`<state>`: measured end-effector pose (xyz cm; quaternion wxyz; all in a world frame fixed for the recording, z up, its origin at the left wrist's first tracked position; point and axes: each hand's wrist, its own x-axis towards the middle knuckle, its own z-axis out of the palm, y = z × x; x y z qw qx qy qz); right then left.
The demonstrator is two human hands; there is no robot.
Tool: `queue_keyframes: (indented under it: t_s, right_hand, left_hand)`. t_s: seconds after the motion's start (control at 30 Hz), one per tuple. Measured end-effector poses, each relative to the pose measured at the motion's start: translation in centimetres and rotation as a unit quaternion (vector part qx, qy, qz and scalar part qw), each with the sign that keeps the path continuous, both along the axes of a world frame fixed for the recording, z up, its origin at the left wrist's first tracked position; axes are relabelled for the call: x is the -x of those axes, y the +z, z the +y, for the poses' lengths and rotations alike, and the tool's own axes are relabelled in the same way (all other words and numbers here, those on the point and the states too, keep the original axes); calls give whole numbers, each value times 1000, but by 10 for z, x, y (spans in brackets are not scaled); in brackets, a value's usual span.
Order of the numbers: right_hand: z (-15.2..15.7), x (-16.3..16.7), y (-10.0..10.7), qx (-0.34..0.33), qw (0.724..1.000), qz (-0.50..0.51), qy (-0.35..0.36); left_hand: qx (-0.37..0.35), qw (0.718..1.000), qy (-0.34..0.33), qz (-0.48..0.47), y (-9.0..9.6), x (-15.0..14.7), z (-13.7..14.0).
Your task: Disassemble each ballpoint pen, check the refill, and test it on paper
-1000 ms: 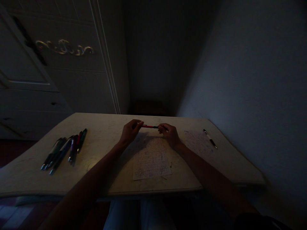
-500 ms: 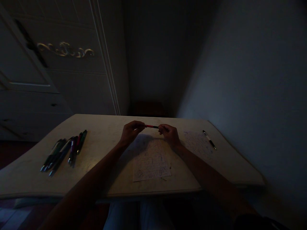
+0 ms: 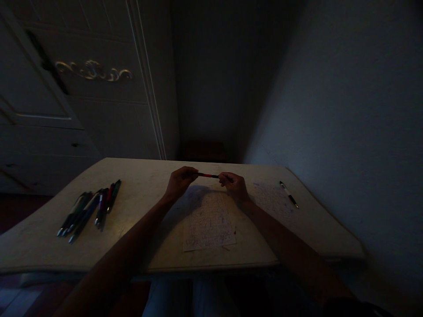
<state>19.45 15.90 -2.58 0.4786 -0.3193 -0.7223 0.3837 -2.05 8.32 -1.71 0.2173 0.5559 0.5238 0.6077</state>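
Observation:
A slim red and black pen (image 3: 208, 175) is stretched level between my two hands, above the far half of the table. My left hand (image 3: 181, 179) pinches its left end between thumb and fingers. The other end sits in the closed fingers of my right hand (image 3: 233, 182). Both tips of the pen are hidden by the fingers. Below the hands lies a sheet of paper (image 3: 209, 222) covered in handwriting or scribbles. Another scribbled sheet (image 3: 272, 200) lies to the right, partly behind my right forearm.
The pale table (image 3: 142, 176) bears a bunch of several pens (image 3: 84, 211) on the left. One white and black pen (image 3: 289, 195) lies at the right. A cabinet with an ornate handle (image 3: 94, 70) stands at the left, and a wall (image 3: 346, 110) bounds the right side.
More black shows at the pen's left part, where red reached the left fingers before. Both hands keep nearly the same place and grip. The view has shifted slightly.

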Motion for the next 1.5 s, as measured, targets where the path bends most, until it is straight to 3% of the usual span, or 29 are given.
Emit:
queue_keyframes:
  t_s: [0.13, 0.27, 0.4, 0.73, 0.83, 1.0, 1.2, 1.37, 1.5]
  right_hand:
    - [-1, 0, 2, 8, 1000, 0, -9]
    - [-2, -1, 2, -2, 1000, -2, -1]
    - [-1, -2, 1, -17, 1000, -4, 7]
    - [1, -3, 1, -30, 1000, -3, -10]
    - [3, -3, 0, -36, 999, -3, -12]
    - [2, -2, 1, -49, 999, -15, -4]
    - [2, -3, 2, -46, 999, -13, -9]
    - [3, -3, 0, -48, 999, -13, -17]
    - [3, -2, -1, -49, 999, -14, -13]
  left_hand:
    - [-26, 999, 13, -19, 0, -1, 1]
    - [54, 997, 61, 0, 5, -1, -2]
    - [88, 995, 32, 36, 8, -1, -5]
    - [-4, 1000, 1, -9, 4, -1, -1]
    - [38, 999, 34, 12, 7, -2, -3]
    - [108, 992, 2, 67, 7, 0, -3]
    - [27, 998, -48, 35, 4, 2, -2]
    - [72, 996, 36, 23, 7, 0, -4]
    - [134, 986, 56, 77, 7, 1, -3]
